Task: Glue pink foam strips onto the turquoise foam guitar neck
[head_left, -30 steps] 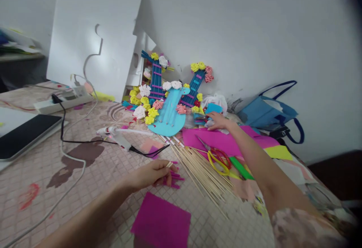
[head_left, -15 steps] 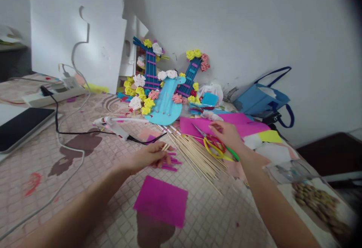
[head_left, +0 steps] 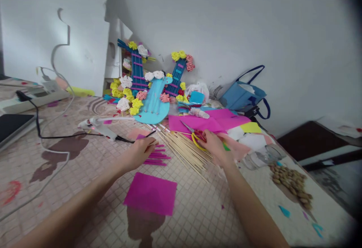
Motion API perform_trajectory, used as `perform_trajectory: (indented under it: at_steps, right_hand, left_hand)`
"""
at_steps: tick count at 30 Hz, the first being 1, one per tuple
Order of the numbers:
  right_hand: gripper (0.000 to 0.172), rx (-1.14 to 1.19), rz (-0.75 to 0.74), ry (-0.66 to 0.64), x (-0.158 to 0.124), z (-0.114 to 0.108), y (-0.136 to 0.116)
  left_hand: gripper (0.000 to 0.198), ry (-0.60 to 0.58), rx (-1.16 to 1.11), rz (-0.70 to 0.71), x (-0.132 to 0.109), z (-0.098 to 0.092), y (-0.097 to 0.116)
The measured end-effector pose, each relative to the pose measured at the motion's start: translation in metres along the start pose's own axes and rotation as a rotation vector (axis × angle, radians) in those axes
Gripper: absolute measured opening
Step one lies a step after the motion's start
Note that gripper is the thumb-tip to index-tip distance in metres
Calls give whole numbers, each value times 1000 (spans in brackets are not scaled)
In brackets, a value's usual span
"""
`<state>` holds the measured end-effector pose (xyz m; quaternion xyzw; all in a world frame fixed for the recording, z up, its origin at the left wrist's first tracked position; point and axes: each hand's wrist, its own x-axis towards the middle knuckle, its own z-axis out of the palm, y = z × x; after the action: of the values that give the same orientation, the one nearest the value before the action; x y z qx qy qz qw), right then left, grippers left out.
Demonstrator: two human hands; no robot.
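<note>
My left hand (head_left: pixel 139 153) pinches a short wooden stick, fingers closed, just above a small heap of magenta strips (head_left: pixel 156 158) on the table. My right hand (head_left: pixel 215 148) lies over the handles of the yellow and red scissors (head_left: pixel 195 137), fingers curled on them, at the edge of a bundle of wooden skewers (head_left: pixel 185 152). A square of magenta felt (head_left: pixel 151 193) lies flat between my forearms. Larger magenta sheets (head_left: pixel 206 123) lie beyond the scissors.
Blue paper guitars with paper flowers (head_left: pixel 154 88) lean at the wall. A glue gun (head_left: pixel 98 126) with a black cord lies left of centre. A power strip (head_left: pixel 31 97) and a tablet (head_left: pixel 13 123) sit far left. A blue bag (head_left: pixel 243 95), a glass jar (head_left: pixel 261 156) and nuts (head_left: pixel 292 182) are at the right.
My right hand has pulled back from the far clutter by the guitars and come down onto the scissors. The left hand keeps its stick. The view has swung to the right.
</note>
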<state>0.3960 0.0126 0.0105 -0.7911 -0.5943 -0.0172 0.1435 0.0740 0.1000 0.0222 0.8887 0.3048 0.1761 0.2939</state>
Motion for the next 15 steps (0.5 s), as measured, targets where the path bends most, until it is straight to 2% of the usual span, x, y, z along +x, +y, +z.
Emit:
perform_trajectory:
  at_steps: [4,8,15]
  right_hand:
    - [19,32,13,11,-3,6,1]
    - [21,122,-20,35,-8,0,7]
    - [29,395,8,133,-14,-12,16]
  left_hand:
    - [27,12,29,18,2,0,-2]
    - [25,23,60,70,9,-2,-2]
    - [24,39,186,59,42,6,7]
